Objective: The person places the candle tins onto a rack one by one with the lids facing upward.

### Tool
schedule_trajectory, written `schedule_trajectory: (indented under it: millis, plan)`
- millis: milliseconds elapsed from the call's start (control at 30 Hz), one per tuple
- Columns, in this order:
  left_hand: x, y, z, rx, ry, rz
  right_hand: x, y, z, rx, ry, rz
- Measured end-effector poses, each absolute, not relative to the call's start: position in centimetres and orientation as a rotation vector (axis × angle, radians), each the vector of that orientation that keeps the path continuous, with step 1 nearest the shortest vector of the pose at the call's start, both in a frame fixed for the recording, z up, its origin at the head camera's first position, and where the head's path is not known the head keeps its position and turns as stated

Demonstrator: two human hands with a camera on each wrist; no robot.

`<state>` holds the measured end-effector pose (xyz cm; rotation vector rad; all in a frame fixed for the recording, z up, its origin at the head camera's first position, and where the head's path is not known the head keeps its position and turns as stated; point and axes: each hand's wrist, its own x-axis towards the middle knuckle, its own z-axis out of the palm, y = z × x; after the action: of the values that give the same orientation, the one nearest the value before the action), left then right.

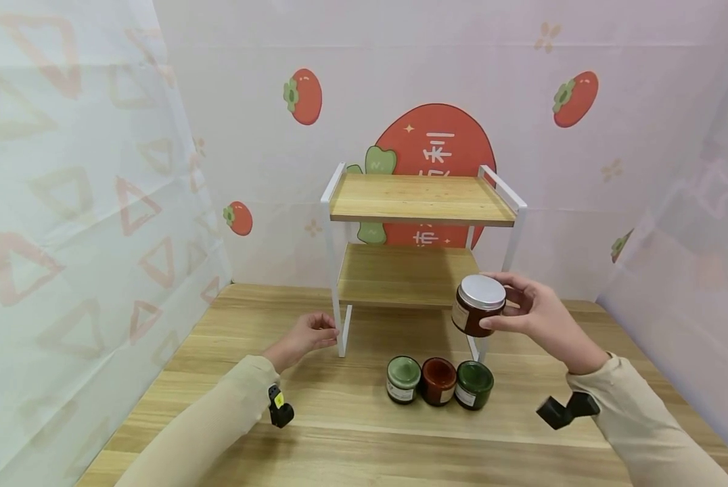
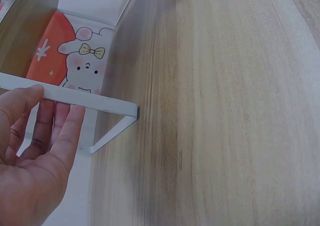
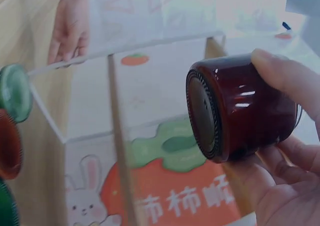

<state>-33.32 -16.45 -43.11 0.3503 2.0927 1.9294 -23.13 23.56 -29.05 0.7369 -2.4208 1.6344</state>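
My right hand point(image 1: 531, 308) grips a dark red-brown glass jar point(image 1: 475, 318) with a silver lid, upright in front of the shelf rack's right side. In the right wrist view, the thumb lies on one side of the jar point(image 3: 250, 105) and fingers on the other; its ridged base shows. My left hand point(image 1: 306, 338) holds the white front left leg point(image 2: 75, 96) of the rack near its foot, thumb on one side and fingers on the other. The rack has a wooden top shelf point(image 1: 421, 196) and a lower shelf point(image 1: 406, 270).
On the table point(image 1: 315, 433) before the rack stand a light green jar point(image 1: 403, 372), a red-brown jar point(image 1: 438, 382) and a dark green jar point(image 1: 473, 385), side by side. A printed backdrop point(image 1: 266, 155) hangs behind, with cloth walls at left and right.
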Motion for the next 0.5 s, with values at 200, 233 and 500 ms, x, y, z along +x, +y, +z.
schedule_trajectory:
  millis: [200,233,500]
  plan:
    - [-33.3,-16.6,-43.1,0.379,2.101,1.921,-23.1,22.7,-26.4,0.740,-2.388,1.623]
    - [-33.4,-16.6,-43.1,0.383,2.100,1.920,-23.2,22.6,-25.8,0.738,-2.381,1.629]
    - [-33.4,-16.5,-43.3,0.372,2.099,1.927,-24.1,20.7,-21.3,0.730,-2.342,1.670]
